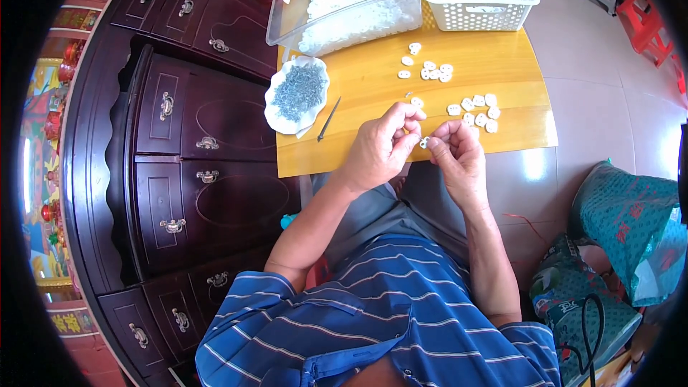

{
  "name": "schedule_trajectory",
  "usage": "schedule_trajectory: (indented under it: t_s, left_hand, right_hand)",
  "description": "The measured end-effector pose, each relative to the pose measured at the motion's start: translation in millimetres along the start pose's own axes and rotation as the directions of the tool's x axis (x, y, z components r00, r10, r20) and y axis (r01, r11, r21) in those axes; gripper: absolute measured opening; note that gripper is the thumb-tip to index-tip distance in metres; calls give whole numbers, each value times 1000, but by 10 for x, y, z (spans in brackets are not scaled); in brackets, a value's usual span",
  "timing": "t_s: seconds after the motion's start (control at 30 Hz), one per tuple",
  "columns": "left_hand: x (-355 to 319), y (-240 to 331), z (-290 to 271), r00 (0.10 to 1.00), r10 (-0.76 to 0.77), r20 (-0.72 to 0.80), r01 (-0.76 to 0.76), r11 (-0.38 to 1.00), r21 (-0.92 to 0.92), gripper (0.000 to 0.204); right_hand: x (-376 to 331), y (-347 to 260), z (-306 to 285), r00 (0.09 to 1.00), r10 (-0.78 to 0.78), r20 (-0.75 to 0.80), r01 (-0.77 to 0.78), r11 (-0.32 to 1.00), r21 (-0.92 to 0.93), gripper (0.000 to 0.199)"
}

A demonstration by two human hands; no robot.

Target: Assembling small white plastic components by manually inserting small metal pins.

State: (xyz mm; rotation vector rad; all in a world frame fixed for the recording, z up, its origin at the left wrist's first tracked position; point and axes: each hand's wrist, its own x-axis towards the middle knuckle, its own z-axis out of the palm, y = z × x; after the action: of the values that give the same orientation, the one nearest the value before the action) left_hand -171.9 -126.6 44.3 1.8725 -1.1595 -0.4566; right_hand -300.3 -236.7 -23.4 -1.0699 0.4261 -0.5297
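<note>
Over the near edge of the wooden table [358, 161] my two hands are close together. My right hand [461, 156] pinches a small white plastic piece with dark holes [424, 142] between thumb and fingers. Right beside it, my left hand [383, 145] has its thumb and fingertips pressed together; whatever they hold is too small to make out. Just beyond the left fingers lie another white piece [417, 102] and a tiny metal screw-like part [408, 94]. Similar white pieces form one loose group [434, 72] farther back and another group [480, 102] to the right.
A scalloped white dish [273, 116] heaped with small grey metal parts [299, 92] stands left, near a dark pointed tool [329, 120]. Behind are a clear bin [287, 18] and a white basket [494, 18], both filled with white pieces. A dark cabinet [236, 122] borders the left; bags [623, 222] lie right.
</note>
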Motion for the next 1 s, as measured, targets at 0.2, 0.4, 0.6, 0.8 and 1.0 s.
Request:
schedule_trajectory:
  t_s: [0.2,0.4,0.6,0.8,1.0]
  left_hand:
    - [2,5,-17,1000,18,2,-18,999,40,25]
    - [11,9,-35,1000,19,14,-19,999,40,24]
    - [3,-4,-46,999,23,25,-23,1000,21,24]
    - [4,-6,-46,999,15,45,-17,999,35,23]
    - [24,-5,-50,997,35,63,-38,998,44,22]
  right_hand:
    - [-2,17,-8,1000,-1,-21,-1,997,-80,9]
    - [-2,13,-12,1000,-8,-10,7,997,-82,8]
    - [-5,9,-13,1000,-4,-5,3,995,-97,8]
    - [1,33,-46,1000,-3,28,7,990,-142,8]
    - [-5,32,-40,1000,-25,16,28,984,-174,8]
